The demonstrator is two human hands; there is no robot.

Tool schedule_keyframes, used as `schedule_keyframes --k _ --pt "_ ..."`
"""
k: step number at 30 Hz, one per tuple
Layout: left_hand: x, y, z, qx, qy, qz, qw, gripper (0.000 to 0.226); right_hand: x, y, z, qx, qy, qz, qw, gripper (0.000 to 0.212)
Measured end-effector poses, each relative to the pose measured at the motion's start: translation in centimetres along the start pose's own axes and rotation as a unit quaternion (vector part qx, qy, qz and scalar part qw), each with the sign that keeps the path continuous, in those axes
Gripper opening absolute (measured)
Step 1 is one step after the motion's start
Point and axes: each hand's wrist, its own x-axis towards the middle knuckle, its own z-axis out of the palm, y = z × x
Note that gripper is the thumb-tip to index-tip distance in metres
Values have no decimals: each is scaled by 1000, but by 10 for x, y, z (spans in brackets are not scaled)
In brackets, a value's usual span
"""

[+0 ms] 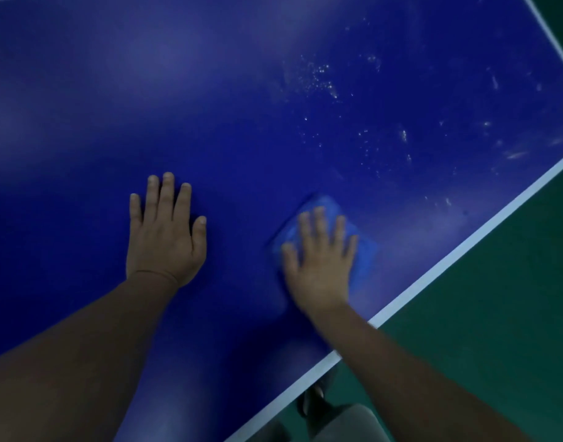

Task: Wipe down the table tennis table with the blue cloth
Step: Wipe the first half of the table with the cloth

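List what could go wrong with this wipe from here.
The white specks lie farther out than the blue cloth; short strokes may miss them. The right hand only presses the cloth flat, without gripping, so it may slip free. The cloth sits near the white edge line and could slide off.

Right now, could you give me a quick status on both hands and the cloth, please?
Left hand flat on table, bracing. Right hand flat, pressing blue cloth near white edge line. White specks ahead. Nothing blocking.
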Motion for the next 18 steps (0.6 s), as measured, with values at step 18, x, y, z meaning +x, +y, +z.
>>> schedule_keyframes --k 18 --pt "-46 155 21 -125 27 -3 992 68 2 145 -16 -39 -58 -194 979 62"
